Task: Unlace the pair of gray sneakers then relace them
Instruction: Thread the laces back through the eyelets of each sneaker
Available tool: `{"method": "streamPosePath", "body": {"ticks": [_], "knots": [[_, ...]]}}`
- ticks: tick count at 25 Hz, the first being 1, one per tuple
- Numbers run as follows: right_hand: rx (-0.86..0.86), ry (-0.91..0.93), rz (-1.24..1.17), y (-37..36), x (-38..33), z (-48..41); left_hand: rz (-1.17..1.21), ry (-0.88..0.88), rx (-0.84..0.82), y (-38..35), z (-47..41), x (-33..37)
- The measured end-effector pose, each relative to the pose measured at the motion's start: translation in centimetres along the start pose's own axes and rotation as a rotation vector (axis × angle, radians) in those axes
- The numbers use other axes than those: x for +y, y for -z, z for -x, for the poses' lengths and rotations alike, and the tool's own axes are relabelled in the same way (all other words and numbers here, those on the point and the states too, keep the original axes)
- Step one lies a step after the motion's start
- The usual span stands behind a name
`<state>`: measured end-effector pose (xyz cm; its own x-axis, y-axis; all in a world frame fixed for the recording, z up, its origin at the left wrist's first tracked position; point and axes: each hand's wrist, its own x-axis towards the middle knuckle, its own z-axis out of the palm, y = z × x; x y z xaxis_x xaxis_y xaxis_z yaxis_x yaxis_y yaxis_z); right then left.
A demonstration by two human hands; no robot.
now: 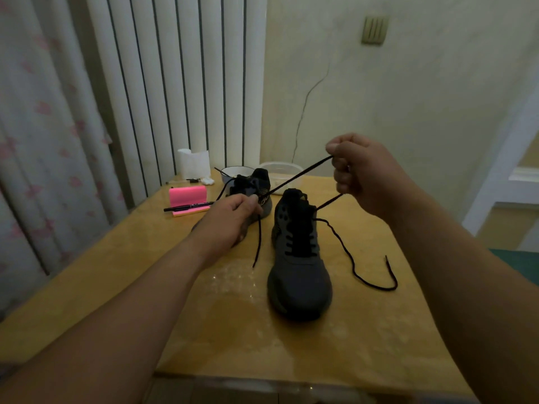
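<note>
Lace (300,176) of near sneaker (300,275) on table (204,316) clenched in R hand (364,173) & pinched by L hand (233,217); person should pull up w/ even tension so eyelets (288,237) don't snag

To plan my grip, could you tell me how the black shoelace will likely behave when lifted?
Probably floppy: the black shoelace trails in loose curves on the table. It seems to straighten only under tension, as between the right hand and left hand. Likely very light, being thin.
</note>
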<state>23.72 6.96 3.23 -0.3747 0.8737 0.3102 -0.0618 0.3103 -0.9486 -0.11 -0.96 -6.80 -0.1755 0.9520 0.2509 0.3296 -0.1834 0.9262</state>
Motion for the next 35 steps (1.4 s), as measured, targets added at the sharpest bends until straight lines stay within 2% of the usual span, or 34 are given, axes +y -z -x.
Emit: {"method": "streamPosePath", "body": {"ticks": [2,6,8,10,11,12,14,18,20,23,25,31,35], "knots": [[0.024,-0.015,0.082,1.0,-0.3,0.5,0.050,0.048,0.017,0.4,0.0,-0.3],[0.055,-0.085,0.263,2.3,0.3,2.0,0.175,0.170,0.155,0.8,0.3,-1.2],[0.014,-0.116,0.520,1.8,0.9,2.7,0.164,0.137,0.096,-0.1,0.6,-0.3],[-0.006,0.043,0.806,0.5,1.6,3.1,0.114,0.051,-0.039,-1.4,0.8,1.8],[-0.065,0.134,0.866,-0.4,1.6,3.4,0.066,0.009,-0.107,-2.1,0.8,2.9],[-0.153,0.186,0.858,-1.3,1.6,3.6,0.004,-0.025,-0.156,-2.7,0.8,3.8],[-0.290,0.175,0.784,-2.6,2.1,3.6,-0.097,-0.058,-0.181,-3.4,0.8,4.6],[-0.157,0.209,0.753,-3.1,4.5,3.5,-0.176,-0.082,-0.158,-4.2,0.5,3.8],[-0.120,0.213,0.734,-2.9,5.4,3.5,-0.106,-0.064,-0.158,-4.5,0.1,2.9],[-0.032,0.167,0.812,-1.6,6.7,2.8,0.142,0.018,0.027,-4.5,-0.7,1.6],[0.017,0.150,0.864,-0.9,7.5,2.2,0.131,0.040,0.101,-4.5,-1.3,0.4],[-0.032,0.177,0.914,-1.5,8.9,1.1,-0.120,0.122,-0.006,-5.3,-3.4,-1.0],[-0.037,0.181,0.908,-1.5,9.3,0.5,-0.106,0.148,-0.079,-4.8,-4.1,-0.7]]}}
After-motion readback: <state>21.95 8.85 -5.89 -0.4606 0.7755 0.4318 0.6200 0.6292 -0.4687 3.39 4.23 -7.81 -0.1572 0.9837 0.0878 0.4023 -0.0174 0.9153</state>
